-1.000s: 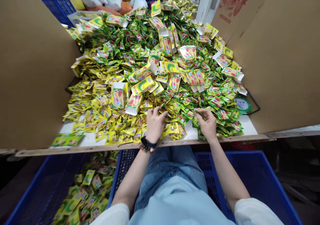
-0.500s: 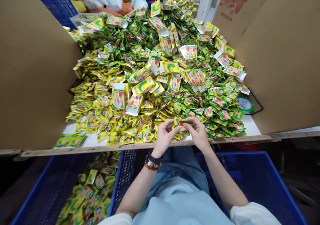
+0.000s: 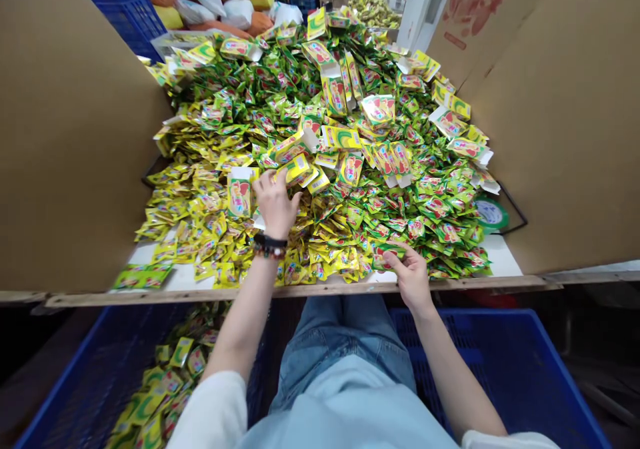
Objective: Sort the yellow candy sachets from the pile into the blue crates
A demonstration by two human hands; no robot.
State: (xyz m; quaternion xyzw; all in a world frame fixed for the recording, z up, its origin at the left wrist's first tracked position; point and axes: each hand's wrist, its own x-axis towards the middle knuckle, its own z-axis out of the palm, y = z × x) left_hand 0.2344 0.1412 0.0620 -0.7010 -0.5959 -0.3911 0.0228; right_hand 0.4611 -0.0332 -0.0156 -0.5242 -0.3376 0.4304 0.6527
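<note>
Fingers and thumb of your right hand [image 3: 414, 281] pinch a green packet [image 3: 381, 256] just off their tips, its long axis running mostly sideways, its right end hidden under them. Left of and beyond those fingers, your left hand [image 3: 277, 210] spreads its thumb wide over a yellow box [image 3: 299, 167], covering its near-left end, so you cannot tell whether they touch; nearer you, the left blue crate [image 3: 65, 386] is cut off below.

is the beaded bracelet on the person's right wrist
No, the beaded bracelet sits on the wrist of the left hand, while the right hand has a bare wrist.
</note>
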